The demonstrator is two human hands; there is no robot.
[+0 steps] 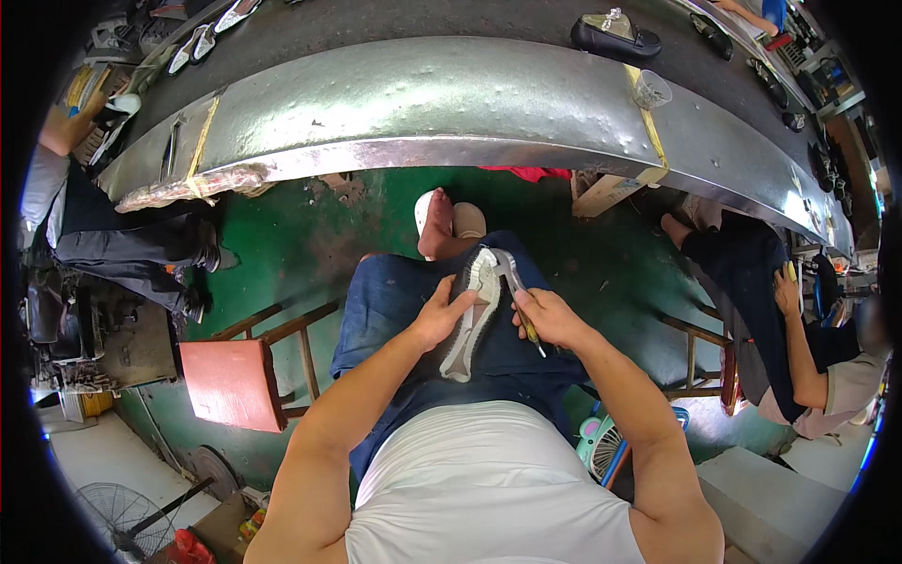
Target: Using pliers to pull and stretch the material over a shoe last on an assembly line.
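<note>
Above my lap, my left hand (pixel 445 315) grips the side of a shoe upper (pixel 458 355), its thumb lying on it. The shoe's underside faces up, grey in the middle with a whitish, gathered edge all round. My right hand (pixel 548 318) is closed round a pair of pincers (pixel 508 269) with a yellowish handle. Their curved metal jaws reach the shoe's edge near its far end. Whether the jaws pinch the edge is too small to tell.
A metal-edged workbench (pixel 423 103) crosses ahead, bearing a black shoe (pixel 615 38) and a clear plastic cup (pixel 651 89). A red-topped stool (pixel 230 381) stands at left. People sit on both sides. A small green fan (pixel 601 442) is by my right, a larger fan (pixel 122 517) lower left.
</note>
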